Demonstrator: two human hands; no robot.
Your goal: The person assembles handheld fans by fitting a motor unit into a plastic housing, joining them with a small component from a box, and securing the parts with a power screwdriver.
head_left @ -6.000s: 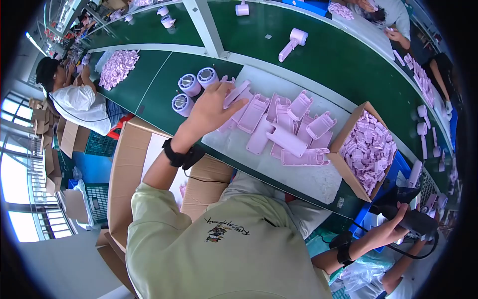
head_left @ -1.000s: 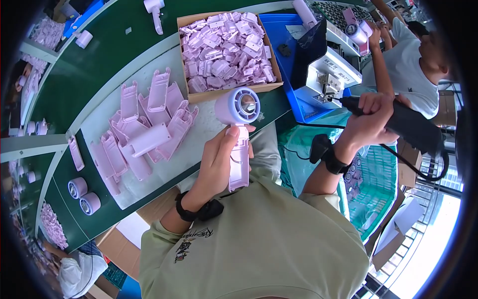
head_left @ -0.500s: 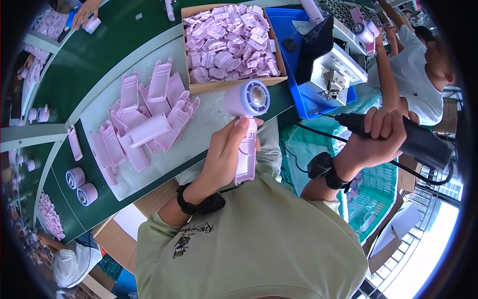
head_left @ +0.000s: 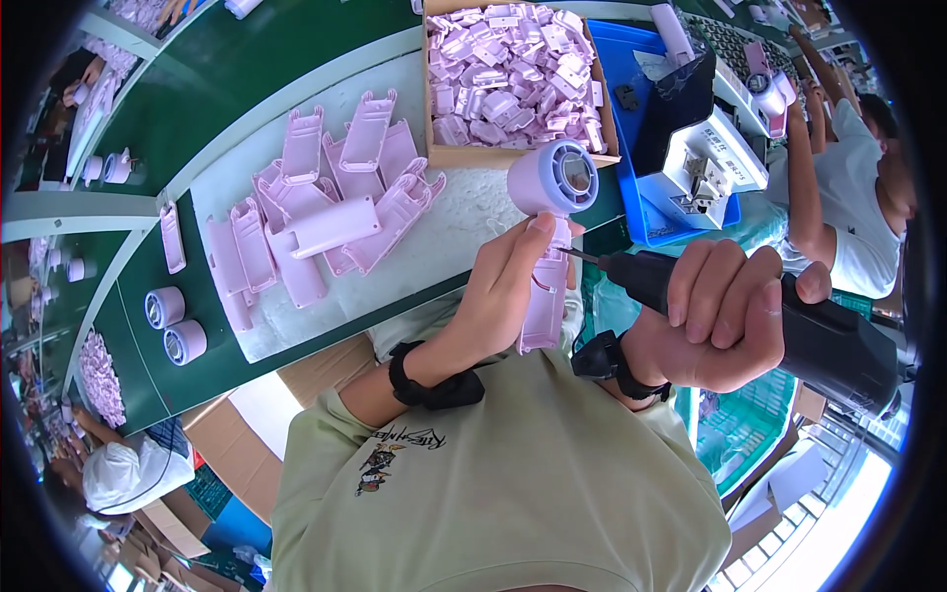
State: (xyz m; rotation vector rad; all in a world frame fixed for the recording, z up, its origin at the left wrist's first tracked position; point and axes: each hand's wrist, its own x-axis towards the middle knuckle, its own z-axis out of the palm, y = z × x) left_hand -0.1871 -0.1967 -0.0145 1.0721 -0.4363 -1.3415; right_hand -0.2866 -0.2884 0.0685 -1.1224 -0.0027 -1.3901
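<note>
My left hand (head_left: 503, 286) is closed round the handle of a lilac handheld fan (head_left: 541, 183), its round head up and the open handle shell below, with a thin wire inside. In my right hand (head_left: 725, 311) is a black electric screwdriver (head_left: 838, 335), held level. Its thin bit points left and reaches the upper part of the handle, just under the fan head; whether a screw is at the tip is too small to tell. Left of my hands, several pink handle shells (head_left: 326, 229) lie piled on a pale mat (head_left: 444, 237).
A cardboard box (head_left: 523, 158) of small pink parts stands behind the fan. Right of it, a blue tray (head_left: 631, 212) holds a white screw-feeding machine (head_left: 705, 163). Two fan heads (head_left: 184, 341) sit on the green table at left. A teal crate (head_left: 740, 434) stands low right; co-workers are nearby.
My right hand has brought the screwdriver left and down, so its bit now meets the fan handle. The fan and my left hand appear farther right, as the whole view has shifted.
</note>
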